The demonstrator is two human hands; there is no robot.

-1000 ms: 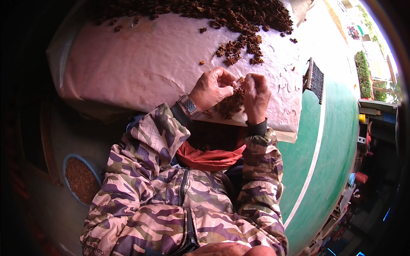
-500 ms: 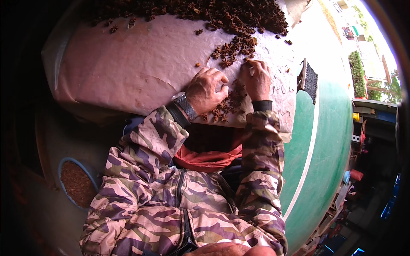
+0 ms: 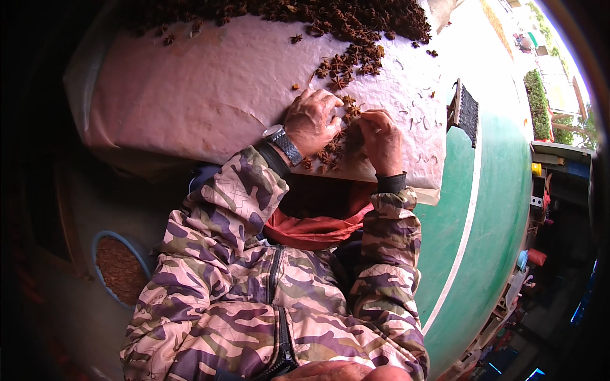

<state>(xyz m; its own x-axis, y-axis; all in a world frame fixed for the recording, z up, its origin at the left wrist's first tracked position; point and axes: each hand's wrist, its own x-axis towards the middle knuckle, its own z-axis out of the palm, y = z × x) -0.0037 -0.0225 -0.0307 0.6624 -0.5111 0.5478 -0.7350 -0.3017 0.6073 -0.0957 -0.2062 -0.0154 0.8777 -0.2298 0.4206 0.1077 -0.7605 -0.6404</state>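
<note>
Right hand (image 3: 382,143) has drawn back toward the body over the last half second, away from the near end of the spill; a few star-shaped brown pods (image 3: 351,109) now show in the gap between the two hands. Right grip: thumb and forefinger close together beside these pods; cannot tell whether one is pinched there. Left hand (image 3: 310,122) is low over the surface (image 3: 203,95), fingers curled, thumb and forefinger apart. More loose pods (image 3: 329,157) lie between the hands toward the near edge. Large dark pile (image 3: 356,19) spans the far side, a smaller spill (image 3: 349,62) trailing from it toward the hands. Pale, wrinkled sheeting covers the surface. Wristwatch (image 3: 284,145) on left wrist. Below the near edge, between the forearms, red cloth (image 3: 311,233) rims a dark opening. Blue-rimmed basin (image 3: 95,249) of brown matter, low at left. Green floor (image 3: 499,203) at right.
</note>
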